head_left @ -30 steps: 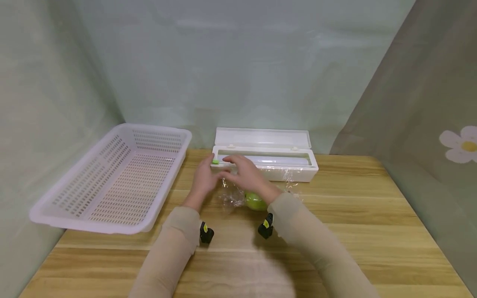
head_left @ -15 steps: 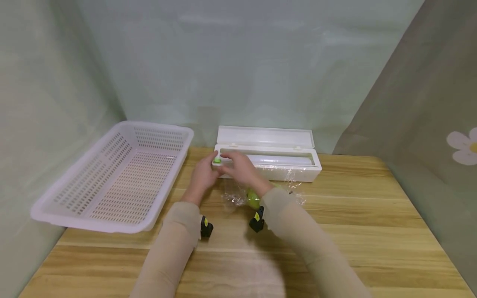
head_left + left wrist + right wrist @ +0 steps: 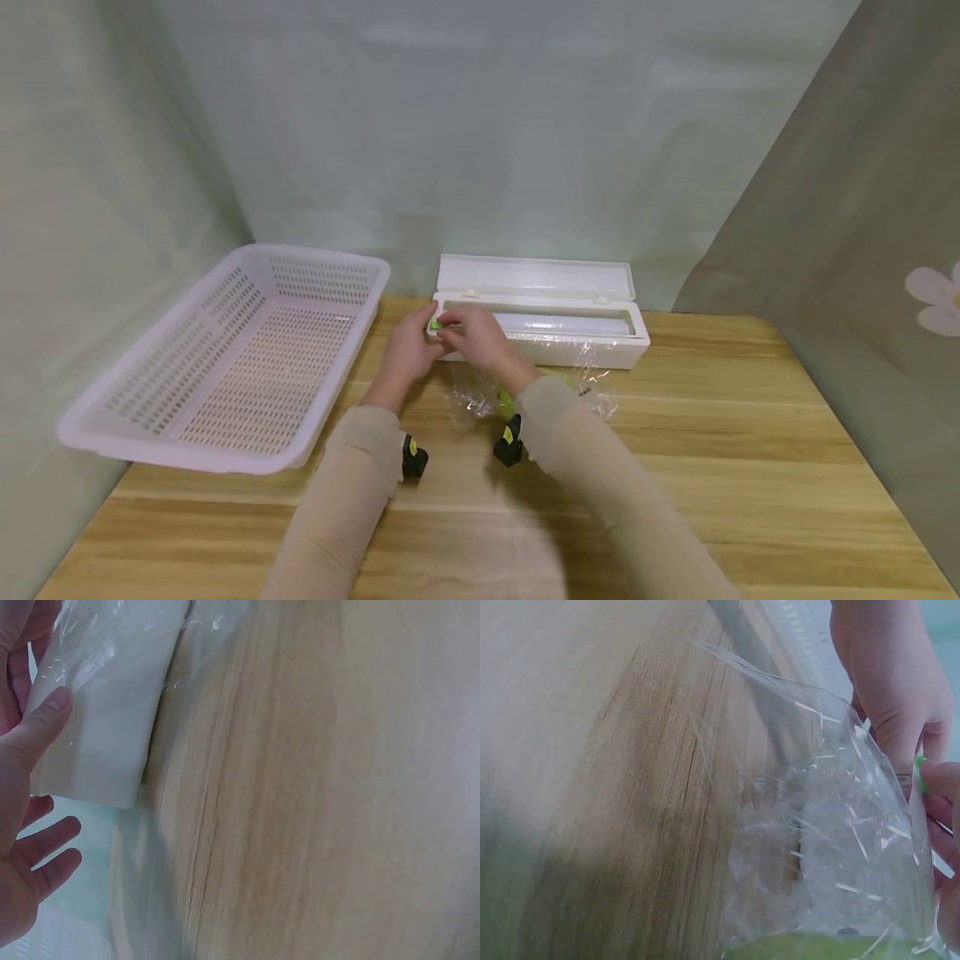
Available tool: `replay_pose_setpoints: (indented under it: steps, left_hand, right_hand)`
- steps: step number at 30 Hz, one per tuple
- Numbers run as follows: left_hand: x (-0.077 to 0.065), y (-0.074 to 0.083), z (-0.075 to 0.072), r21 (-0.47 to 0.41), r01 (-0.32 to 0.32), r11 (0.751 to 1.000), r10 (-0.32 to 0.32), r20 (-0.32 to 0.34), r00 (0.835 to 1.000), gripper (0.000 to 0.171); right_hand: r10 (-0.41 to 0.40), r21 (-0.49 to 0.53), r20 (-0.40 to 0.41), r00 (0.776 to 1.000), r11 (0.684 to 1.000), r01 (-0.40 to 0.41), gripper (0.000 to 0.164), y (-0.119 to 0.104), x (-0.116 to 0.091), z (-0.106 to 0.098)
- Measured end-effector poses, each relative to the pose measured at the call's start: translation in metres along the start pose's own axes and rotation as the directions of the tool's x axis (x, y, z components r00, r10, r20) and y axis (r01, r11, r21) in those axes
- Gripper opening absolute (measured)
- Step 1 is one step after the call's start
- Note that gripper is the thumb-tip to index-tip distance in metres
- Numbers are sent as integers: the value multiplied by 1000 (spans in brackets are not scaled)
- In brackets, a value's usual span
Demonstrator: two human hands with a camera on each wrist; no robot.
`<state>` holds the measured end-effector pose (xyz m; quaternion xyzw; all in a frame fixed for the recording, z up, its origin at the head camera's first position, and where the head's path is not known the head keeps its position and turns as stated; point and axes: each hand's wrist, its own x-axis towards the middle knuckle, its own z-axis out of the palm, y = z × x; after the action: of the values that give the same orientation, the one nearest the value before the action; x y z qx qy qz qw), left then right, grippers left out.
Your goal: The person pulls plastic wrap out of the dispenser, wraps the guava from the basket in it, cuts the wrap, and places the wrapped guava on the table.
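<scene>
A white cling film box [image 3: 626, 354] stands at the back of the table, lid raised, a roll [image 3: 562, 323] inside. My left hand [image 3: 408, 354] holds its left end, thumb [image 3: 46, 720] flat on the front face and the lower fingers spread beside the end. With thumb and forefinger my right hand [image 3: 480, 337] pinches the small green slider cutter [image 3: 921, 776] at the left of the front edge. Clear cling film [image 3: 832, 817] hangs from the box front onto the table. It lies over a green fruit [image 3: 505, 402], partly hidden behind my right wrist.
On the left, a white perforated plastic basket [image 3: 187, 458] reaches near the box's left side. A grey-green curtain [image 3: 525, 150] closes off the back. The wooden tabletop [image 3: 750, 467] extends to the right and front.
My right hand has moved slightly left and its fingers have closed on the green slider cutter. The right forearm has swung left, covering more of the fruit. The left hand stays at the box end.
</scene>
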<state>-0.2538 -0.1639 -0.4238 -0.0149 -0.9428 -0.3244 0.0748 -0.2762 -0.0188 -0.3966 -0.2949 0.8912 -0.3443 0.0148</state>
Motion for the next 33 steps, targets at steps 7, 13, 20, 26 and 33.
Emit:
replay_pose_setpoints:
  steps: [7, 13, 20, 26, 33]
  left_hand:
    - [0, 1, -1, 12, -43, 999, 43, -9, 999, 69]
    - [-1, 3, -2, 11, -36, 999, 36, -4, 999, 69]
    - [-1, 2, -2, 30, -50, 998, 50, -10, 999, 68]
    - [-2, 1, -4, 2, -27, 1000, 27, 30, 999, 79]
    - [0, 0, -6, -13, -31, 999, 32, 40, 999, 82]
  right_hand:
    - [17, -34, -12, 1000, 999, -18, 25, 0, 0, 1]
    - [27, -75, -3, 1000, 997, -28, 23, 1, -1, -4]
    - [22, -44, 7, 1000, 999, -22, 23, 2, -3, -10]
    - [42, -19, 51, 998, 999, -41, 23, 3, -3, -12]
    - [31, -10, 68, 997, 999, -31, 23, 6, -1, -13]
